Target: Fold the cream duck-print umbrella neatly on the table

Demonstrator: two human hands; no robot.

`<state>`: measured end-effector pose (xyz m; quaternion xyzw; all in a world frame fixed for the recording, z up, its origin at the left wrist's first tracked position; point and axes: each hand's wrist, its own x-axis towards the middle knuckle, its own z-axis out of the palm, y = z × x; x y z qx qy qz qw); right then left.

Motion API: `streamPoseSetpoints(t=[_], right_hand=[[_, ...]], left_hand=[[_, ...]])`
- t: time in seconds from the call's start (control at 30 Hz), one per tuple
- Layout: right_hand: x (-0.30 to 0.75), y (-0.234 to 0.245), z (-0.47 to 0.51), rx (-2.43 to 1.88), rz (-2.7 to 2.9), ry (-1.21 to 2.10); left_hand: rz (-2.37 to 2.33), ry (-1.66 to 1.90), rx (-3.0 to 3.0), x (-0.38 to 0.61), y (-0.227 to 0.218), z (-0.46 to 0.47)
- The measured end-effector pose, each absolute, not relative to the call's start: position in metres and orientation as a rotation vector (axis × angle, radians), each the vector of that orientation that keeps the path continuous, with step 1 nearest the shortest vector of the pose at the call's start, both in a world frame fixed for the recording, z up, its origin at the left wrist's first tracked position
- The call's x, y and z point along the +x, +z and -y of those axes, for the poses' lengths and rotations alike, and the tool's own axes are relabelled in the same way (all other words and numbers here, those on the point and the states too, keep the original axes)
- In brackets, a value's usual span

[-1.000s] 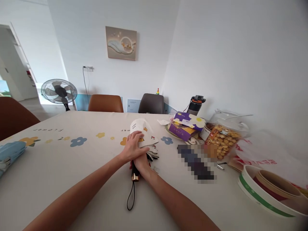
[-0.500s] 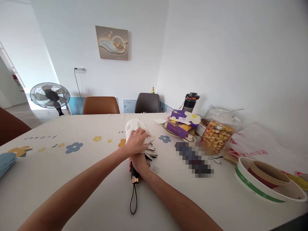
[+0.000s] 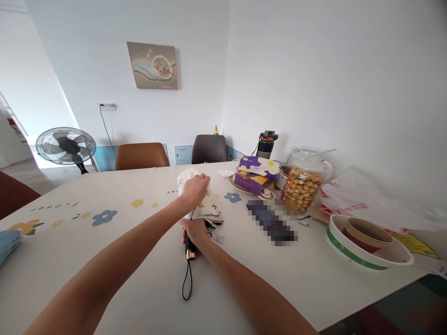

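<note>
A folded umbrella (image 3: 208,208) lies on the table, its white, printed canopy loosely bunched. Its black handle (image 3: 189,245) has a gold-coloured end and a black cord loop, both toward me. My left hand (image 3: 196,190) is closed over the upper canopy, with fingers curled into the fabric. Below it, my right hand (image 3: 196,231) wraps around the umbrella where canopy and handle meet; most of its fingers are hidden underneath.
On the right stand a jar of snacks (image 3: 303,188), a purple tissue pack (image 3: 260,166), a black bottle (image 3: 266,145), a plastic bag (image 3: 366,195) and a white bowl-like container (image 3: 352,258) holding a cardboard ring. Blue cloth (image 3: 9,244) lies at the left edge.
My left hand has gone from lying spread on the canopy to closed fingers, a little farther up. Canopy folds show more between my hands. The right hand keeps its hold; the view has shifted slightly.
</note>
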<state>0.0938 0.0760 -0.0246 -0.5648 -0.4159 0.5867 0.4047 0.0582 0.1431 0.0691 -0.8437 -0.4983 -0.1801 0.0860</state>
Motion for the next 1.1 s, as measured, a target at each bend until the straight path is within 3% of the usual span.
streamPoseSetpoints(t=[0.17, 0.3, 0.53, 0.67, 0.8, 0.9, 1.1], right_hand=[[0.101, -0.026, -0.076, -1.193, 1.095, 1.535], [0.107, -0.025, -0.075, -1.013, 1.104, 1.594], [0.113, -0.02, -0.075, -0.906, 0.903, 1.693], [0.116, -0.015, -0.076, -0.969, 0.848, 1.719], [0.115, -0.017, -0.077, -0.976, 0.835, 1.691], [0.113, -0.02, -0.077, -0.97, 0.844, 1.667], [0.109, -0.022, -0.076, -1.012, 0.921, 1.665]], left_hand=[[1.533, -1.65, -2.312, -0.017, 0.055, -0.129], [1.956, -2.308, -2.011, -0.058, 0.015, -0.122], [2.244, -3.015, -1.617, -0.066, -0.026, -0.118], [2.355, -2.989, -1.706, -0.071, -0.033, -0.12], [2.526, -2.418, -1.652, -0.08, -0.033, -0.119], [2.367, -2.122, -1.686, -0.073, -0.022, -0.11], [2.252, -2.052, -2.304, -0.016, 0.002, -0.097]])
